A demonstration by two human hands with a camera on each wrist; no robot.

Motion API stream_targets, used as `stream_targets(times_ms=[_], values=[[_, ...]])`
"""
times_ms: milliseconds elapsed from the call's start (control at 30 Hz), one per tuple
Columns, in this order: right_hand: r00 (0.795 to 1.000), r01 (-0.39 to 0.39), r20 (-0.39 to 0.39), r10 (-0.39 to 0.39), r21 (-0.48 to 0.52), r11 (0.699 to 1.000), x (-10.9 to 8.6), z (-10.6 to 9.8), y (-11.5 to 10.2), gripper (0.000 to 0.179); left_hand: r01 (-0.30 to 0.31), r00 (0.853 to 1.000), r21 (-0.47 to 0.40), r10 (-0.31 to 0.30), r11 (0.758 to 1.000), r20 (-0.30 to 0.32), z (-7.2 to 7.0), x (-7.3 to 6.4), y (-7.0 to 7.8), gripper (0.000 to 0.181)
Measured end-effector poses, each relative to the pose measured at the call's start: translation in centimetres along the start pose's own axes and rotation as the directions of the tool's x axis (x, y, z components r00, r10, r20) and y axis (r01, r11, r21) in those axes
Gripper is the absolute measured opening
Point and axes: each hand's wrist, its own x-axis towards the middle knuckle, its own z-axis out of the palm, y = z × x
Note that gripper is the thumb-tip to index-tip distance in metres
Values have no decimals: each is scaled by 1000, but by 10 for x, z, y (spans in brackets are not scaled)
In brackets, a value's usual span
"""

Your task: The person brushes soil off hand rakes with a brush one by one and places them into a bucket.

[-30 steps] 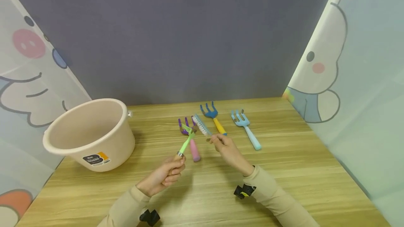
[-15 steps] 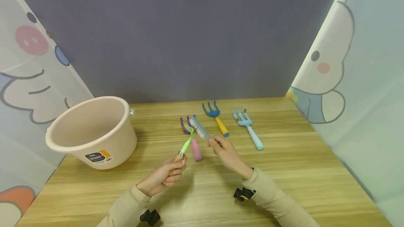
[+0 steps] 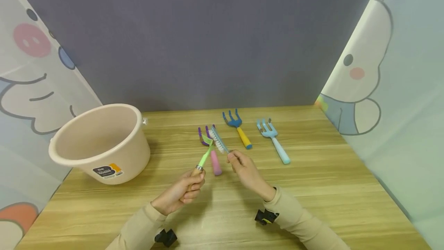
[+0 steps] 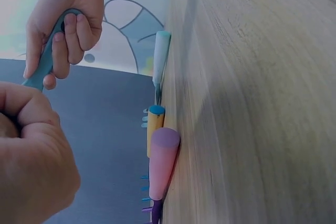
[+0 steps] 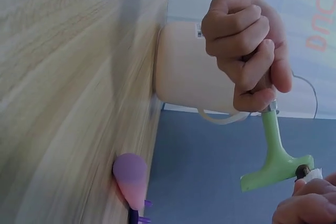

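Note:
My left hand (image 3: 182, 192) grips the wooden handle of a small light-green hand hoe (image 3: 204, 158), raised over the table with its head pointing away. In the right wrist view, a dark brown clump (image 5: 302, 171) shows at one end of the hoe's head. My right hand (image 3: 248, 171) holds a blue brush (image 3: 222, 143) by its handle, the white bristles (image 3: 216, 142) facing the hoe's head, right beside it. In the right wrist view the bristles reach the brown clump. Behind both tools lies a hand fork with purple tines and a pink handle (image 3: 215, 162).
A beige bucket (image 3: 138, 157) stands on the left of the wooden table (image 3: 312, 188). Farther back lie a fork with blue tines and a yellow handle (image 3: 244, 138) and a light-blue fork (image 3: 280, 150) with brown specks on its tines. A dark panel (image 3: 222, 41) rises behind the table.
The brush has shifted slightly left and nearer, its bristles now closer to the hoe's head. The brown clump seen on the hoe in the head view earlier no longer shows there. The left hand barely moved.

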Motion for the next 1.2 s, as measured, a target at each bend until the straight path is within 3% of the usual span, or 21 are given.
stream_targets(times_ms=[200,567,1067,1200], values=[[996,-54,-68,57,42,998,1,0,2,26,16,999,30,-15,999,-31,2,0,1,14],[998,-51,-28,52,40,998,0,2,0,25,28,997,65,-24,997,-69,4,-2,1,16],[998,-40,-40,42,40,998,-5,5,-1,24,48,988,127,-29,991,-150,7,-1,2,16],[998,-37,-45,40,52,998,-3,5,-2,25,39,991,109,-24,993,-135,10,1,2,16]])
